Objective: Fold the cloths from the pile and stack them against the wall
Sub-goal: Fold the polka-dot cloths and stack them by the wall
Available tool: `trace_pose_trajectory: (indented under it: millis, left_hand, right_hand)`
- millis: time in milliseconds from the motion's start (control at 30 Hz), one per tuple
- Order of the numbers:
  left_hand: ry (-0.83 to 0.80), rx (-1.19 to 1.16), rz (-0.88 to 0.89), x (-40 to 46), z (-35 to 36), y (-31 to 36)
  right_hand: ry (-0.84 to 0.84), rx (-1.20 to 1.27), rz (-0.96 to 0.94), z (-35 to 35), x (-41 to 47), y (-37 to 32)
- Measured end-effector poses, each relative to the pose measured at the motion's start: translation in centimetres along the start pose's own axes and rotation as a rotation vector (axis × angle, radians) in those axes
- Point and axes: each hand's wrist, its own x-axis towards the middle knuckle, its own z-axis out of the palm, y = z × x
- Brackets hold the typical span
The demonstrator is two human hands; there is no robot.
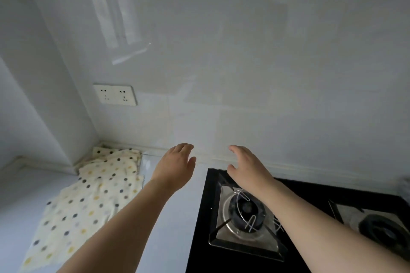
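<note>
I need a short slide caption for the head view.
Both open hands, left hand and right hand, reach toward wall beside polka-dot cloths.

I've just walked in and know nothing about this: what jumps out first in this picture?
Two bare hands stretch forward with fingers relaxed, holding nothing: the left hand over the pale counter, the right hand above the black gas stove. To the left, polka-dot cloths lie spread on the counter, reaching back into the corner below a wall socket.

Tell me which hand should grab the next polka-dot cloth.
Left. The left hand hangs open nearer the polka-dot cloths; the right hand hovers over the gas stove, farther away.
</note>
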Motion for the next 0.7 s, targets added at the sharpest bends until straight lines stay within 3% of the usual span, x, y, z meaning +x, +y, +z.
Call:
trace_pose_trajectory:
  millis: [467,700]
  left_hand:
    - [-0.084,-0.08,-0.175,-8.3,-0.7,-22.7]
    - [-0.137,-0.121,-0.176,-13.5,5.5,-30.7]
  right_hand:
    - [-0.194,-0.021,-0.099,19.9,3.4,-13.5]
    - [-0.279,-0.094,-0.16,32.2,3.5,-13.5]
